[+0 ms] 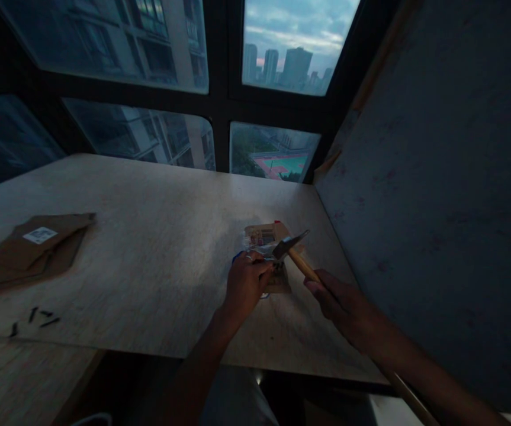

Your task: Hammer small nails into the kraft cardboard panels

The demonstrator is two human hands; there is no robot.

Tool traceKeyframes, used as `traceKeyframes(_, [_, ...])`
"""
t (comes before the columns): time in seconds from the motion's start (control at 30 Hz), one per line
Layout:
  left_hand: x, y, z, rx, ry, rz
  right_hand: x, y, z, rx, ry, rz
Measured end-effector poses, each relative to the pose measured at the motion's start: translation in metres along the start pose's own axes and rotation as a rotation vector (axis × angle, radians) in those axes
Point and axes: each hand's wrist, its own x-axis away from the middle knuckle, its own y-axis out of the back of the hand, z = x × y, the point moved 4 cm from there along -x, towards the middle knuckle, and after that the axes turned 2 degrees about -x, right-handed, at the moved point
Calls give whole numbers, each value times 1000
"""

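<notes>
My right hand (337, 302) is wrapped round the wooden handle of a hammer (302, 263), whose dark metal head slants over a printed brown cardboard piece (279, 285) on the counter. Close to the hammer head, my left hand (246, 281) rests over the cardboard with its fingers drawn together, a ring on one of them. Whatever the left fingertips pinch is too small and dark to make out. Crinkled clear plastic (262, 248) lies on the cardboard just beyond the left fingers. A bit of blue shows beside the left knuckles.
Brown paper envelopes (28, 251) with a white label lie on the pale counter (157, 260) at the left. Several small dark pieces (44, 316) are scattered near its front edge. A wall (437, 207) rises close on the right, and dark-framed windows (222, 106) stand behind.
</notes>
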Motion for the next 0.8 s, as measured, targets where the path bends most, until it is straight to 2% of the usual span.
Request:
traceKeyframes(0.27, [0, 0, 0, -22, -5, -6, 0, 2, -2, 45, 9, -2])
traceKeyframes(0.5, [-2, 0, -1, -6, 2, 7, -3, -1, -2, 110, -1, 51])
traceKeyframes(0.7, [-2, -1, 0, 19, 30, 0, 0, 14, 10, 42, 12, 0])
traceKeyframes(0.8, [-3, -2, 1, 47, 69, -11, 1, 13, 12, 5, 15, 21])
